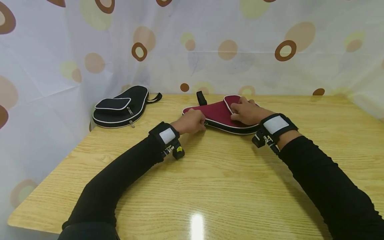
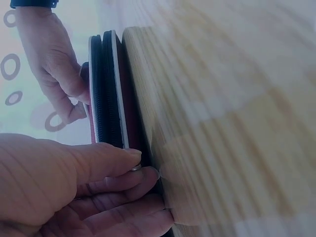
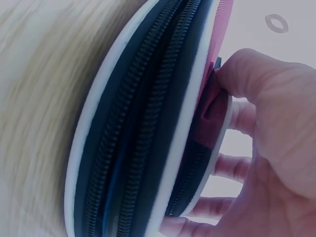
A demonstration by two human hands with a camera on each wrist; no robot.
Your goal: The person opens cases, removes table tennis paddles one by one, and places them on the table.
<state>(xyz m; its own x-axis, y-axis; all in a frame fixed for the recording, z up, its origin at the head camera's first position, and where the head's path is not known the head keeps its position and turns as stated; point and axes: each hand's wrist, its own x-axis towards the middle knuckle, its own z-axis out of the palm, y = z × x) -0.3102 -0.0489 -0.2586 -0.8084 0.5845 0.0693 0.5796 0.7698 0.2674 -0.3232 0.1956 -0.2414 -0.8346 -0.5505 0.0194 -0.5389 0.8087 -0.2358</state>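
Head view: a black case [image 1: 136,100] lies toward the far left of the table [image 1: 192,180], well apart from the red case [image 1: 216,115], which lies near the far edge. Behind both hangs a pale sheet [image 1: 207,36] printed with brown, peach and yellow circles. A black strap [image 1: 201,98] sticks up behind the red case's narrow end; the right hand [image 1: 249,111] covers much of its broad end, and the left hand [image 1: 192,120] hides part of the narrow one.

Both cases are paddle-shaped fabric with white piping (the black one has its own raised pocket [image 1: 113,103], zip pull showing). The table is light, streaky wood grain, glossy enough to carry a bright glare [image 1: 197,226] near its front. Dark sleeves [image 1: 324,180] cover the arms, and strapped wrist cameras [image 1: 277,126] sit above the hands.

Along the red case's dark side, the zip teeth [image 3: 148,113] stand in two parted rows with a narrow gap between.

The left hand pinches a small metal tab [image 2: 136,168] between thumb and finger at that side. The right hand grips the front pocket [image 3: 210,121], thumb on one side, spread fingers round the other.
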